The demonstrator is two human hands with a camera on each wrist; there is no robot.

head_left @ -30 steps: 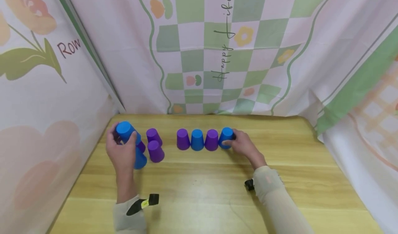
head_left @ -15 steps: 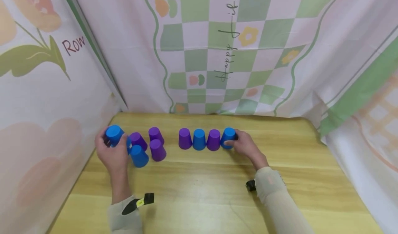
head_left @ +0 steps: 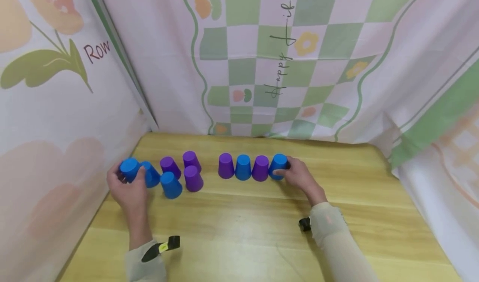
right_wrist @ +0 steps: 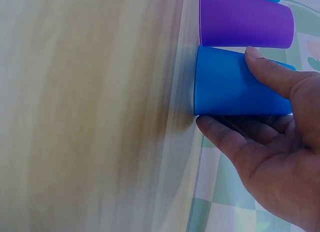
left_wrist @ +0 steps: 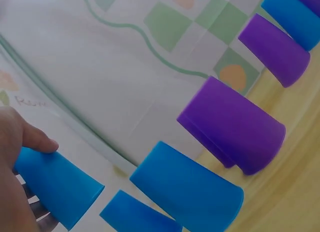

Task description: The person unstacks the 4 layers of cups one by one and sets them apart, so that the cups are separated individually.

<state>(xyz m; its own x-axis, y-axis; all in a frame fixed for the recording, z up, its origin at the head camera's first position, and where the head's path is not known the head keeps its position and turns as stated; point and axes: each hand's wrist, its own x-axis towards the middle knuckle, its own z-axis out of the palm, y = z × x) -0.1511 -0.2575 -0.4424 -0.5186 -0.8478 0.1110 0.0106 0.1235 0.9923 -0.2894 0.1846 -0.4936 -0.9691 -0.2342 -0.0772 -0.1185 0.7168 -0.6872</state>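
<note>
One blue cup (head_left: 129, 171) is held in your left hand (head_left: 129, 192), near a second blue cup (head_left: 152, 175); your right hand (head_left: 301, 177) grips the rightmost cup (head_left: 278, 164), beside a purple cup (head_left: 260, 168). If you swing the left inward, the second blue cup may tip.

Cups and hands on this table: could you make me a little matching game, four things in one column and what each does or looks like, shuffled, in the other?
Column one
1. left hand
2. tabletop
3. right hand
4. row of four cups

Column two
A. alternates purple and blue
B. grips the rightmost blue cup
C. yellowish, with wood grain
D. grips the leftmost blue cup

Right pairs: 1-D, 2-C, 3-B, 4-A
</note>
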